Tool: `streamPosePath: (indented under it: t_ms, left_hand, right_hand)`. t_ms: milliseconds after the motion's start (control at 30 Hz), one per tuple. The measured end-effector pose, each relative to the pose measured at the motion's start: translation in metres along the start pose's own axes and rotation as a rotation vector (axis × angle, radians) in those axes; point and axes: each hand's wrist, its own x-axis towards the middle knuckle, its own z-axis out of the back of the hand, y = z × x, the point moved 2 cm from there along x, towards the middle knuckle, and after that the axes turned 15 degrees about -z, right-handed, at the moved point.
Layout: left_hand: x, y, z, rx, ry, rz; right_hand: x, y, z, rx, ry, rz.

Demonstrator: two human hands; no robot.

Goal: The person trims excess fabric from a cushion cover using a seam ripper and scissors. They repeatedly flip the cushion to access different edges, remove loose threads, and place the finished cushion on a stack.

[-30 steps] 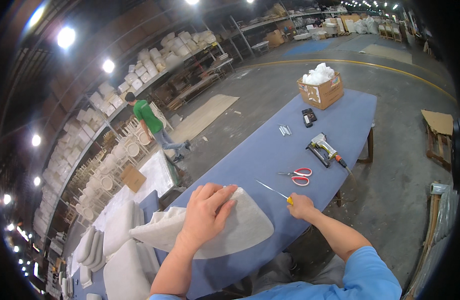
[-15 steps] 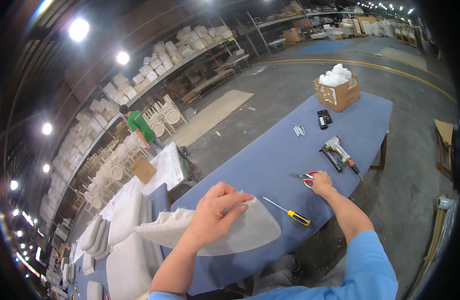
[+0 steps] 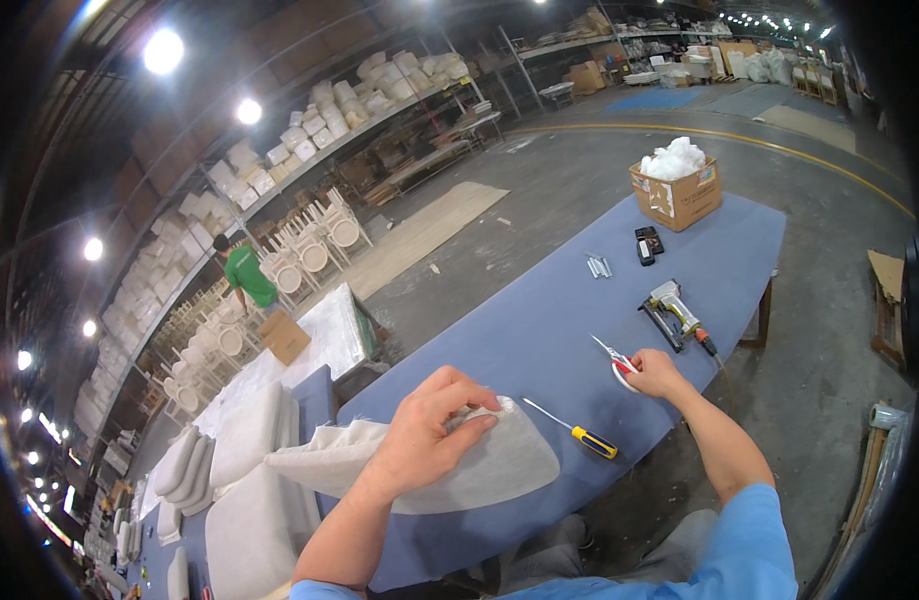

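Gripping scissors (image 3: 620,362) near table edge (image 3: 670,430)

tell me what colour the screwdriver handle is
Yellow with a black end, on the screwdriver lying on the blue table; the head view shows it.

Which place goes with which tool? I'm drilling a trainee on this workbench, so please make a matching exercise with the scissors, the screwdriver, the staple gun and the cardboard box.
Things:
1. scissors
2. screwdriver
3. staple gun
4. cardboard box

Places:
A. at the far end of the blue table, filled with white stuffing
B. under the right hand
C. lying just right of the white fabric-covered pad that the left hand presses
D. beyond the right hand, with a hose running off the table's edge

Pairs: 1-B, 2-C, 3-D, 4-A
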Motion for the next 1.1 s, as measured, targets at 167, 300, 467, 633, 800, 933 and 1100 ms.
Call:
streamPosePath:
  t_ms: [167,300,467,633,800,933,1100]
  left_hand:
    - [-0.006,0.002,0.001,0.042,-0.015,0.091]
    - [-0.001,-0.002,0.0,0.098,-0.011,0.047]
    - [-0.006,-0.007,-0.001,0.111,-0.007,0.063]
    - [-0.011,-0.011,-0.003,0.102,-0.024,0.06]
    - [-0.014,-0.016,-0.003,0.133,-0.014,0.059]
    - [-0.017,-0.018,-0.003,0.148,-0.018,0.043]
    - [-0.019,-0.021,-0.005,0.154,-0.012,0.046]
  right_hand:
    - [-0.106,0.044,0.05,0.412,0.173,0.323]
    - [-0.174,0.083,0.107,0.225,0.132,0.624]
    - [-0.195,0.106,0.125,0.013,0.057,0.768]
    - [-0.202,0.119,0.132,-0.063,0.008,0.817]
    - [-0.205,0.127,0.138,-0.129,-0.038,0.859]
    - [-0.206,0.13,0.144,-0.185,-0.066,0.918]
    - [-0.209,0.134,0.149,-0.254,-0.071,0.918]
